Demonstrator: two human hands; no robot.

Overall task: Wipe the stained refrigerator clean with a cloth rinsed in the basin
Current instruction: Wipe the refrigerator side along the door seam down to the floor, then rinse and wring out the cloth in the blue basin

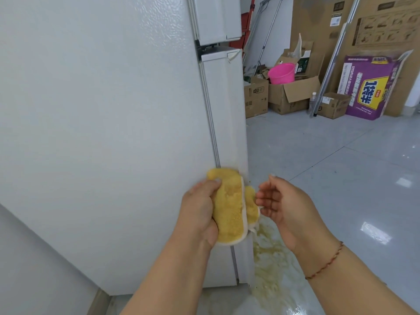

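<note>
Left hand (200, 214) grips folded cloth (229, 212), thumb curled over top, held against fridge (102, 121) door edge, low at 6 o'clock. Right hand (279, 201) just beside cloth at 3 o'clock, fingers (264, 196) relaxed, holding nothing. Cloth looks loaded with yellow grime: better refolded to clean face or rinsed before next pass, else smears. Yellow spill (270, 264) on floor (341, 167) below. Pink bucket (281, 73) at 1 o'clock sits in open box (288, 96); contents not visible. No basin seen.

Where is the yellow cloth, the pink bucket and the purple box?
yellow cloth (229, 208): head view, on its yellow face.
pink bucket (281, 73): head view, on its side wall.
purple box (372, 87): head view, on its printed front.
</note>
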